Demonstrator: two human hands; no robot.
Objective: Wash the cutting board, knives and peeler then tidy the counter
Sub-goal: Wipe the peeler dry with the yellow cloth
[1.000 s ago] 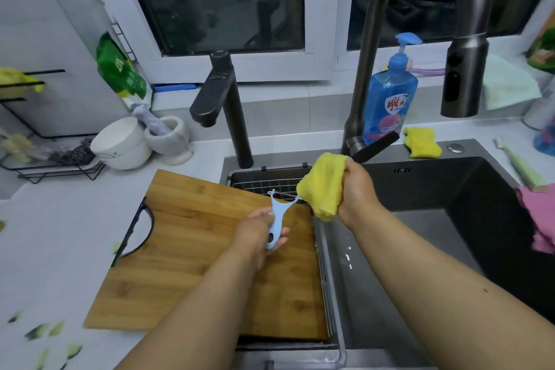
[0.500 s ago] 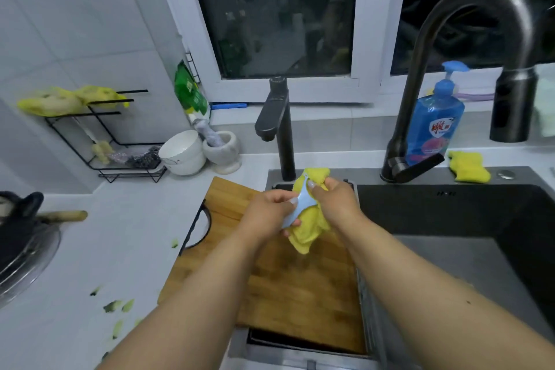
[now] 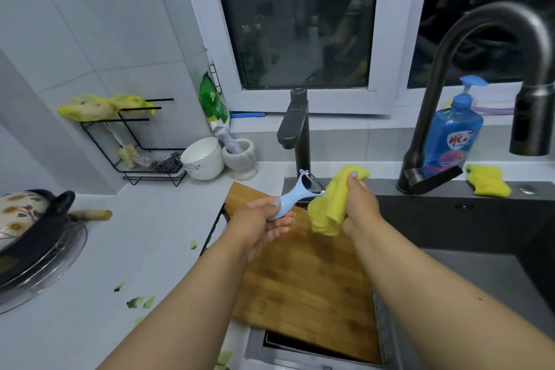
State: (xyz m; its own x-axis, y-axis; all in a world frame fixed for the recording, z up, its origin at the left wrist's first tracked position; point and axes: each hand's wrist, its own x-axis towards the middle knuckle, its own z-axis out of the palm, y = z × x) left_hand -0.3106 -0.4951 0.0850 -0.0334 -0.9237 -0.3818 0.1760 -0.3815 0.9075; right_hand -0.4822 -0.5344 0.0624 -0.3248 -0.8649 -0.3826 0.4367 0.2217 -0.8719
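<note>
Above the cutting board [image 3: 303, 282], the left hand [image 3: 258, 222] grips a blue peeler [image 3: 295, 195] while the right hand [image 3: 359, 204] clutches a yellow cloth [image 3: 329, 207] against its blade.

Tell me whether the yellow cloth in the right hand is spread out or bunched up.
Bunched up. The right hand grips the yellow cloth in a wad, folds hanging below the fingers, beside the peeler head.
</note>
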